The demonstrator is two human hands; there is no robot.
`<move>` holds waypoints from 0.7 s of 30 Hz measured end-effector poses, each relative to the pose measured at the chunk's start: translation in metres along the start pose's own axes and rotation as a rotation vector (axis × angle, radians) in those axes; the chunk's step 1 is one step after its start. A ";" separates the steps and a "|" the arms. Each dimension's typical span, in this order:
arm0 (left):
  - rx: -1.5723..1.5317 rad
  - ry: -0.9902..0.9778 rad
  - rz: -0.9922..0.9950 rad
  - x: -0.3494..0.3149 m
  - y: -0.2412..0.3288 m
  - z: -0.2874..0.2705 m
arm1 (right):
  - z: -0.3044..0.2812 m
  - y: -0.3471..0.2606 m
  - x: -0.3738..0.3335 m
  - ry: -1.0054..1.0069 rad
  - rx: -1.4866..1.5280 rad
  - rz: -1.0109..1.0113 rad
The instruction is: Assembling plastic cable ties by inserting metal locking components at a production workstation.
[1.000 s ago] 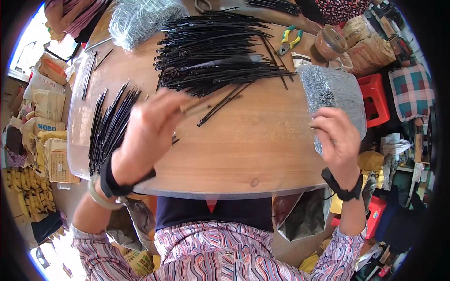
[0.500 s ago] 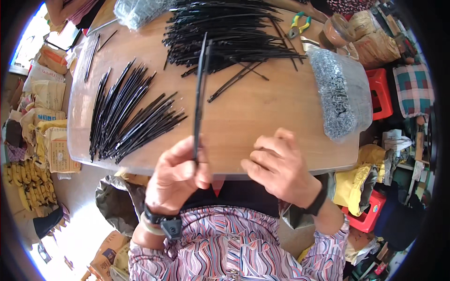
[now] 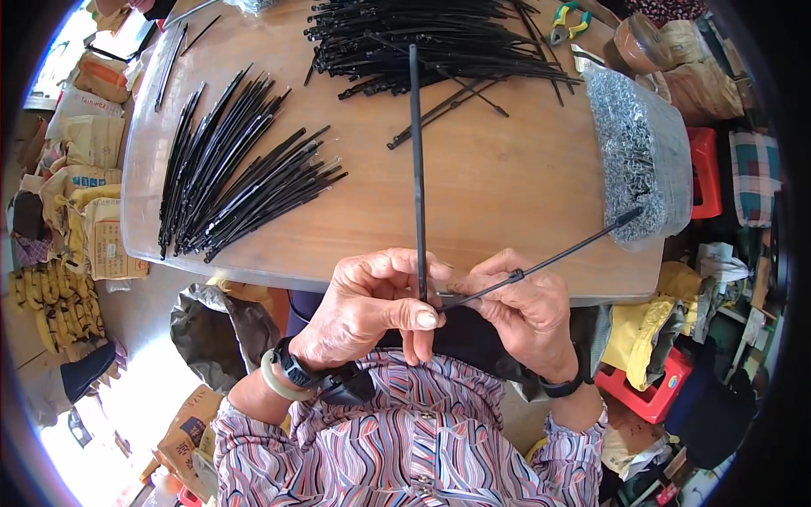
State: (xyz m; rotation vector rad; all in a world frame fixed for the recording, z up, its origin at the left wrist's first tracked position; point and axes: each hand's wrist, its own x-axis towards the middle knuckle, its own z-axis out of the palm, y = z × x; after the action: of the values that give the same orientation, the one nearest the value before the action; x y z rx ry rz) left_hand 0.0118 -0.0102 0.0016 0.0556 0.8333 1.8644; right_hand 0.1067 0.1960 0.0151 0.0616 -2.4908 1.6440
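Note:
My left hand (image 3: 372, 304) pinches the lower end of a slim black rod (image 3: 418, 169) between thumb and fingers, and the rod stands upright. A second thin black rod (image 3: 570, 248), with a small collar partway along, runs from those fingertips across my right hand to the upper right. The two meet at the left fingertips; I cannot tell how they are joined. My right hand (image 3: 532, 317) is closed beside that meeting point, fingertips together, and what they hold is hidden. Spread black rods (image 3: 228, 169) lie on the table's left, and a thicker heap (image 3: 431, 42) at the far side.
A clear plastic bag of small silvery metal pieces (image 3: 625, 152) lies at the table's right side. Beyond it are green-and-yellow pliers (image 3: 568, 24) and a tape roll (image 3: 638, 44). Red stools (image 3: 650, 389) and sacks stand around the table (image 3: 498, 194).
The two rods, close together in my left hand before, are now spread apart, one slanting right. My right hand has come in to meet my left. The view has shifted slightly.

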 end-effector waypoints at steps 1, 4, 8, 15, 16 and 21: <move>0.000 -0.001 -0.007 0.001 0.001 0.002 | 0.000 -0.002 0.001 0.004 0.001 0.006; 0.043 0.022 -0.068 0.003 0.003 0.006 | 0.000 -0.009 0.005 -0.027 0.036 0.017; 0.022 -0.007 -0.109 0.007 0.000 0.007 | -0.001 -0.010 0.005 -0.032 0.019 0.011; -0.471 -0.106 -0.226 0.006 -0.027 -0.001 | 0.007 -0.007 -0.012 0.113 -0.272 -0.158; -0.399 -0.091 -0.210 0.007 -0.032 -0.004 | 0.007 -0.008 -0.012 0.133 -0.288 -0.196; -0.455 -0.110 -0.248 0.008 -0.026 -0.003 | 0.002 -0.005 -0.014 0.105 -0.398 -0.324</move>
State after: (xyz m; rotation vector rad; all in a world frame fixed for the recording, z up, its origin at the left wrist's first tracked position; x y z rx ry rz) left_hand 0.0278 0.0000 -0.0178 -0.2186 0.3105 1.7546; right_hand 0.1208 0.1913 0.0171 0.3041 -2.5133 0.9867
